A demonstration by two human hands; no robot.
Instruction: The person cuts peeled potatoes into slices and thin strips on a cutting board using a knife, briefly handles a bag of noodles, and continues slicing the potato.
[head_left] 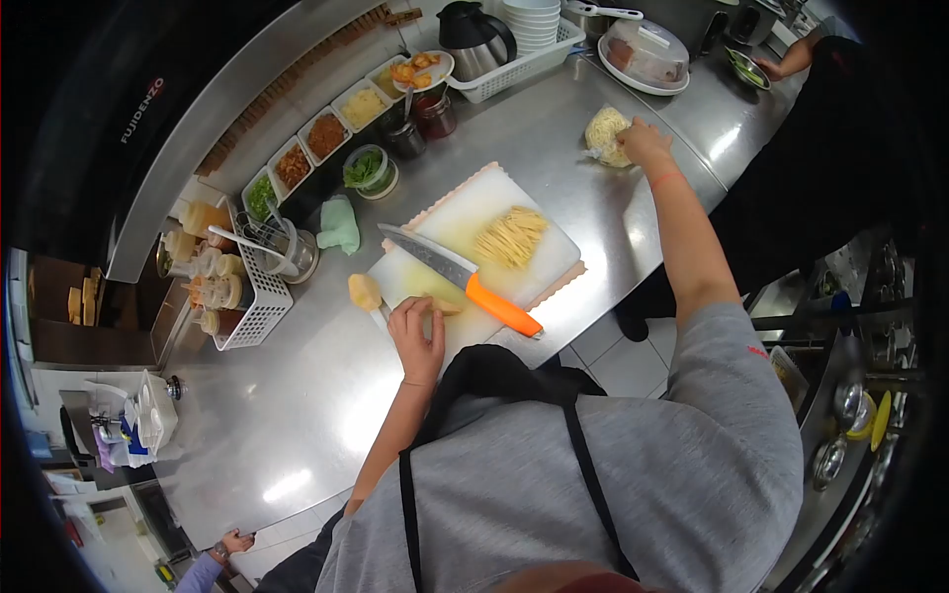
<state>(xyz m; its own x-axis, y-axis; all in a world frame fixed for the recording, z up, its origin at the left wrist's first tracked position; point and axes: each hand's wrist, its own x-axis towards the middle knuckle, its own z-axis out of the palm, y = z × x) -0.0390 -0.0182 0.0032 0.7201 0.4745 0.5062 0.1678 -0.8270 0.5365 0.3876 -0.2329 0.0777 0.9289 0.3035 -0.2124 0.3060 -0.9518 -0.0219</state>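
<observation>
"What's on your left?"

"A rounded, pale yellow chunk (365, 292), at the left edge of a white rectangular cutting board (484, 188) on the shiny metal tabletop (237, 425). Just beside it, my left hand (417, 334) bends over the board, fingers at a flat, pale yellow piece (448, 307); I can't tell whether they clamp it."

"Farther right?"

"A broad-bladed metal knife with an orange handle (476, 285) lies across the board, then thin, pale yellow strips (511, 237) in a pile."

"And beyond the board?"

"A clear plastic bag of pale shreds (605, 134). My right hand (647, 143) has its fingers bunched against it; whether they're clamped, I can't tell."
</observation>
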